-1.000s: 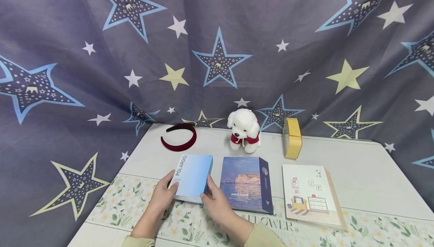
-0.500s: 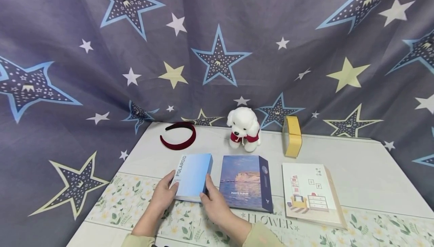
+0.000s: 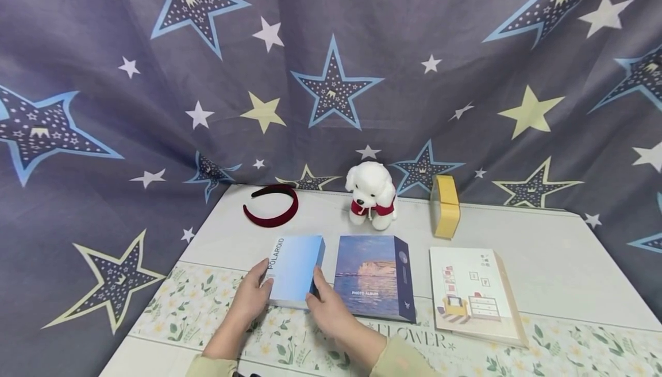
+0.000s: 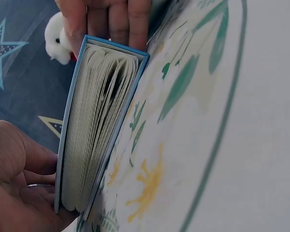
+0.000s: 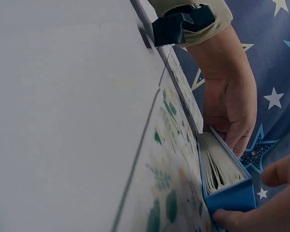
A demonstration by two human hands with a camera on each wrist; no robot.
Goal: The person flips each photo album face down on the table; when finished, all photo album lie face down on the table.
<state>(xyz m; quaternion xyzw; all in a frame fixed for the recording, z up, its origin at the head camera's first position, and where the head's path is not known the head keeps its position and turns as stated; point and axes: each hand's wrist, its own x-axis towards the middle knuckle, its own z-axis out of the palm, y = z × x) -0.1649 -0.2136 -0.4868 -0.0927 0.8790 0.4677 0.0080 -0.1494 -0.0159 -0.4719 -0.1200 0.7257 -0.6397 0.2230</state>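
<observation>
A light-blue photo album [image 3: 296,268] marked POLAROID lies cover up on the table, between both hands. My left hand [image 3: 250,292] grips its left side, thumb on the cover. On the spine side, my right hand [image 3: 331,308] holds it with the thumb at the near right corner and the fingers along the spine. White page edges [image 4: 94,125] show in the left wrist view, slightly fanned. Right of it lies a dark-blue photo album [image 3: 366,279] with a sea cliff picture. The undersides of the fingers are partly hidden in the head view.
A dark-red headband [image 3: 274,222] lies at the back left. A white toy dog [image 3: 371,190] sits behind the albums, with a yellow box-like object [image 3: 446,207] to its right. A white illustrated album [image 3: 473,291] lies on the right. A star-patterned curtain [image 3: 414,32] hangs behind the table.
The head view has shifted slightly, so the things on the table appear a little higher. Both hands stay on the blue album, which has hardly moved.
</observation>
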